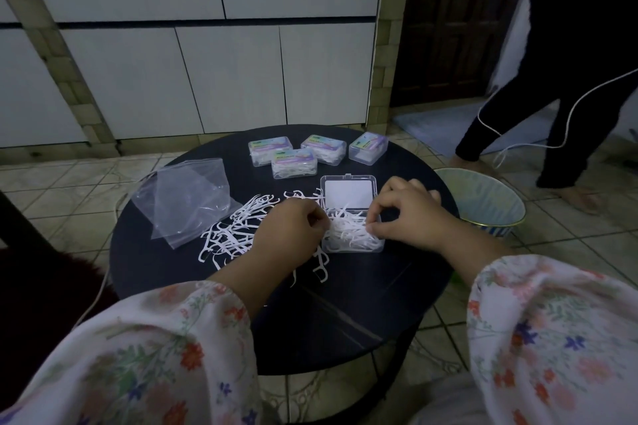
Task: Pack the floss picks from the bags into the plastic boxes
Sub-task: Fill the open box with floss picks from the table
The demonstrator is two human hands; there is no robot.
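Observation:
An open clear plastic box (348,193) sits mid-table, its lid tipped back and its base heaped with white floss picks (348,233). My left hand (288,233) hovers at the box's left edge with curled fingers pinching picks. At the box's right rim my right hand (411,214) pinches picks with thumb and forefinger. A loose pile of floss picks (231,231) lies spread on the table left of the box. Empty clear bags (183,198) lie further left. Several closed, filled boxes (293,162) stand at the far side.
The round black table (345,304) stands on a tiled floor. A round bin (483,203) sits on the floor at its right edge. Another person (569,79) in dark clothes walks at the back right, trailing a white cord. White cabinets line the back wall.

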